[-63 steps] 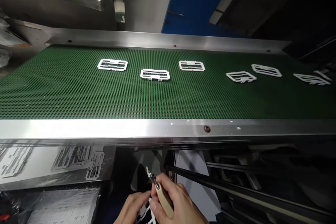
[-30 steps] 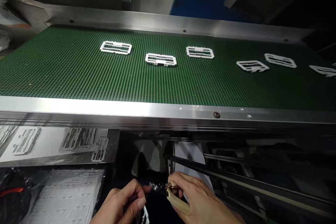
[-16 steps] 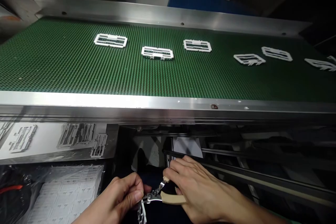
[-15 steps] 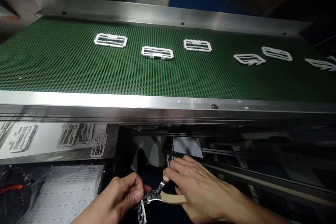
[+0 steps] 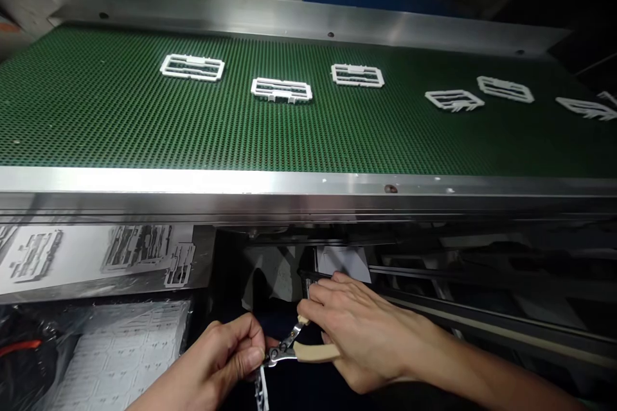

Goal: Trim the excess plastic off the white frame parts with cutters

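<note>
Below the conveyor's front rail, my right hand (image 5: 359,331) grips small cutting pliers (image 5: 299,348) with beige handles. Their metal jaws point left and meet a white plastic frame part (image 5: 261,392), which my left hand (image 5: 224,359) pinches between thumb and fingers. Most of that part is hidden below the picture's edge. Both hands sit close together in the dark gap under the belt.
A green conveyor belt (image 5: 144,128) carries several white plastic frames, such as one frame (image 5: 191,67) at the left and another frame (image 5: 282,90) mid-belt. A steel rail (image 5: 193,183) runs along its front edge. A bag of white parts (image 5: 116,353) lies at lower left.
The view has tilted down, so both hands show more fully. My right hand turned the pliers from upright to pointing left, onto the part held by my left hand.
</note>
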A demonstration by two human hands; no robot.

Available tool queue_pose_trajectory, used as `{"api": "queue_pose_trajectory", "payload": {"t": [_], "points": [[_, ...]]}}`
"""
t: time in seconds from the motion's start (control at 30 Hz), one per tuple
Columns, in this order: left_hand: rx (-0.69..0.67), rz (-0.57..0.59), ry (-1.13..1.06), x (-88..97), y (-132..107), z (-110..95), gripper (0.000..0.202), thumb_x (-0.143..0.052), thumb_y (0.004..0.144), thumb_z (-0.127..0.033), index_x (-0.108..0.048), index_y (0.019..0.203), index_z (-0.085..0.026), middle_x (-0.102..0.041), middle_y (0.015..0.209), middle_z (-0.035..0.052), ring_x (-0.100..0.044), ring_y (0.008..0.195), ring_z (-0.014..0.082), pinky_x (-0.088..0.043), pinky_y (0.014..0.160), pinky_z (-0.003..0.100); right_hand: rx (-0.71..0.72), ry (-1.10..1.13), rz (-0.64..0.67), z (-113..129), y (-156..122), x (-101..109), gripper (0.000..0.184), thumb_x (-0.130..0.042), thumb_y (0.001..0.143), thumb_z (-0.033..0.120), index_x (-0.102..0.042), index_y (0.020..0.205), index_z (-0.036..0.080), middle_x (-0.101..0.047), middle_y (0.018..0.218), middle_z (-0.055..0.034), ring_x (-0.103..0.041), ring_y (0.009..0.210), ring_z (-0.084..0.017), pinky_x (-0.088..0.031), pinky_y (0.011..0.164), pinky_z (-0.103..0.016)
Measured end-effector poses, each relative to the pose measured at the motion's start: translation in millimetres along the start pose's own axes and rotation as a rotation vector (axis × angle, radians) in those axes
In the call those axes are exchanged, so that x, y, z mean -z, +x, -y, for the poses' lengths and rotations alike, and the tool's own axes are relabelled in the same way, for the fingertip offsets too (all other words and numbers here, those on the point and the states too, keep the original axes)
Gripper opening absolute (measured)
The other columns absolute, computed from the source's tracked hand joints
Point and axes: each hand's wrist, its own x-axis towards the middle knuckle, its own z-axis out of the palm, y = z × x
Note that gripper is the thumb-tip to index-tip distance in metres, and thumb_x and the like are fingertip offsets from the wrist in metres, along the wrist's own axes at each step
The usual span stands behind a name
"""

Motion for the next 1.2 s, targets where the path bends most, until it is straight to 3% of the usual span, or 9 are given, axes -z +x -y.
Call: {"api": "queue_pose_trajectory", "payload": {"t": [0.2,0.3,0.4,0.47,0.57,0.7,0.83,1.03,1.2], "points": [[0.012,0.01,-0.002,1.2,4,5,0.036,-0.04,0.091,-0.053,-0.04,0.072,-0.022,-0.038,0.068,-0.0051,-0.033,0.066,0.0149,-0.028,0.061,0.028,0.065,-0.123,0.027,2,6,12,0.022,-0.057,0.063,0.013,-0.055,0.083,0.021,-0.057,0.076,-0.0016,-0.056,0.073,-0.02,-0.044,0.075,-0.032],[-0.009,0.009,-0.08,1.4,6,11,0.034,-0.043,0.091,-0.052,-0.042,0.074,-0.022,-0.038,0.068,-0.0051,-0.036,0.068,0.0147,-0.03,0.063,0.027,0.076,-0.141,0.035,0,9,15,0.014,-0.054,0.063,0.011,-0.053,0.072,0.021,-0.055,0.063,0.0018,-0.049,0.055,-0.015,-0.034,0.056,-0.027],[-0.038,-0.028,-0.234,-3.2,8,21,0.033,-0.043,0.091,-0.052,-0.048,0.08,-0.021,-0.052,0.075,-0.0008,-0.047,0.078,0.0165,-0.036,0.07,0.028,0.016,-0.039,-0.019,-8,9,8,0.013,-0.055,0.062,0.013,-0.049,0.068,0.022,-0.053,0.059,0.0028,-0.046,0.05,-0.014,-0.024,0.05,-0.027],[-0.063,-0.082,-0.376,-11.2,9,31,0.033,-0.056,0.084,-0.054,-0.05,0.089,-0.022,-0.063,0.096,0.0056,-0.055,0.092,0.0208,-0.039,0.076,0.031,-0.113,0.077,-0.056,-14,7,-2,0.011,-0.056,0.064,0.015,-0.049,0.068,0.023,-0.053,0.06,0.0022,-0.049,0.054,-0.015,-0.023,0.05,-0.027],[-0.118,-0.293,-0.438,-28.8,16,52,0.047,-0.08,0.066,-0.044,-0.053,0.1,-0.025,-0.062,0.121,0.0105,-0.055,0.112,0.0287,-0.037,0.094,0.039,-0.24,0.186,-0.099,-20,5,-21,0.005,-0.053,0.074,0.022,-0.049,0.075,0.023,-0.055,0.065,0.0021,-0.052,0.059,-0.016,-0.029,0.052,-0.026],[-0.135,-0.491,-0.629,-44.5,30,70,0.034,-0.075,0.072,-0.038,-0.065,0.101,-0.024,-0.064,0.125,0.0113,-0.063,0.102,0.0261,-0.045,0.093,0.039,-0.247,0.267,-0.143,-20,1,-44,0.018,-0.054,0.076,0.026,-0.05,0.093,0.024,-0.06,0.088,0.0004,-0.056,0.079,-0.017,-0.041,0.07,-0.026],[-0.015,-0.489,-0.988,-41.7,35,61,0.038,-0.078,0.064,-0.043,-0.074,0.092,-0.017,-0.063,0.128,0.0118,-0.069,0.088,0.027,-0.059,0.072,0.032,-0.239,0.267,-0.216,-17,1,-56,0.039,-0.054,0.067,0.019,-0.051,0.105,0.026,-0.056,0.105,-0.0021,-0.052,0.101,-0.022,-0.035,0.091,-0.037],[0.053,-0.445,-1.163,-37.6,21,33,0.033,-0.055,0.084,-0.035,-0.074,0.101,-0.014,-0.07,0.119,0.0082,-0.066,0.103,0.0289,-0.059,0.079,0.03,-0.247,0.244,-0.258,-12,2,-55,0.044,-0.053,0.063,0.018,-0.051,0.107,0.026,-0.055,0.103,-0.003,-0.05,0.096,-0.022,-0.034,0.089,-0.038],[0.063,-0.454,-1.221,-40.0,20,29,0.032,-0.056,0.083,-0.032,-0.075,0.099,-0.013,-0.072,0.114,0.0105,-0.069,0.096,0.0292,-0.06,0.075,0.031,-0.228,0.255,-0.28,-10,4,-55,0.036,-0.052,0.066,0.019,-0.052,0.101,0.025,-0.056,0.099,-0.0021,-0.052,0.094,-0.021,-0.036,0.086,-0.035]]}}
